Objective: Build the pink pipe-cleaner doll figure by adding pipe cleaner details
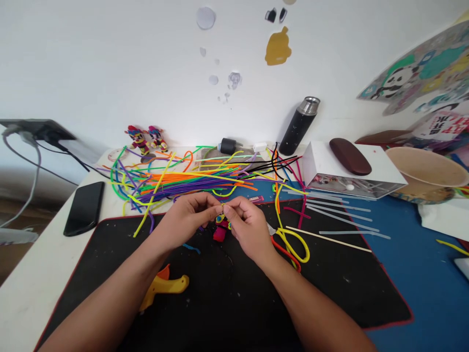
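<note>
My left hand and my right hand meet over the black desk mat, thumbs and fingers pinched close together. Between them hangs a small pipe-cleaner figure, with yellow, blue and magenta parts showing below the fingertips. Most of it is hidden by my fingers, so what each pinch grips exactly is hard to see. Just beyond my hands lies a heap of coloured pipe cleaners. Right of my right hand rest yellow-handled scissors. A yellow glue gun lies partly under my left forearm.
Two finished-looking pipe-cleaner dolls stand by the wall. A black phone lies at left. Translucent glue sticks and a thin wooden stick lie at right, near a white box, a black thermos and a tan bowl.
</note>
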`<state>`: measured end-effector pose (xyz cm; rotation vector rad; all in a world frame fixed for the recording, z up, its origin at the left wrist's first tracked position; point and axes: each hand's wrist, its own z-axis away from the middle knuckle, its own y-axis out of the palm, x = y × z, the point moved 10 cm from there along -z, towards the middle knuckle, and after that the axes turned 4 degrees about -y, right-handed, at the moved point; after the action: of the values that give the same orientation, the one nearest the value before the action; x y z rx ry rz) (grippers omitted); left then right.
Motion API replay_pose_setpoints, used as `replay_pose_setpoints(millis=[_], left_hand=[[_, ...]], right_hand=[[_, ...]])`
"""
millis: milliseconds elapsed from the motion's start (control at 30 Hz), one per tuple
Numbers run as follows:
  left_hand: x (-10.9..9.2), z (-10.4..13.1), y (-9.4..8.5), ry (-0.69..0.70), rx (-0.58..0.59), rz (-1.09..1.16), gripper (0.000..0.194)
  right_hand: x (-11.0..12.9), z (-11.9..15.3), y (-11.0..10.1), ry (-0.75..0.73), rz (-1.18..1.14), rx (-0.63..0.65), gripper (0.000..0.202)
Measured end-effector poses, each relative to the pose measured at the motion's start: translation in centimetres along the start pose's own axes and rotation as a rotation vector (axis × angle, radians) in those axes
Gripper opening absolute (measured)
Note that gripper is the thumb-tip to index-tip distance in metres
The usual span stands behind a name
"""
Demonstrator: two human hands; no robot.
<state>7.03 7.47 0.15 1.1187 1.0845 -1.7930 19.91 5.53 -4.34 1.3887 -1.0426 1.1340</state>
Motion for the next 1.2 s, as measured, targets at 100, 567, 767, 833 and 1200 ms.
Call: replay_pose_setpoints(millis=[100,567,767,833,1200], left_hand=[[0.3,-0.3,0.1,-0.02,0.015,0.044,0.05],[0.5,0.0,-0.5,-0.01,0.034,0.091,0.045],[1.4,0.0,-0.3,-0.038,0.056,0.142,0.041],[1.6,0.0,-0.2,-0.053,0.067,0.156,0.041],[1.2,0.0,0.3,-0.065,0.075,0.166,0.045]], right_hand=[[-0.2,0.0,0.0,0.008,-0.002,-0.003,0.036],[0.5,-0.4,0.6,0.136,-0.236,0.059,0.039],[0.0,-0.4,0.5,0.161,-0.283,0.043,0.039],[0.0,-0.5,0.4,0.166,-0.297,0.034,0.039],[-0.5,-0.4,0.8,0.19,-0.376,0.035,0.038]])
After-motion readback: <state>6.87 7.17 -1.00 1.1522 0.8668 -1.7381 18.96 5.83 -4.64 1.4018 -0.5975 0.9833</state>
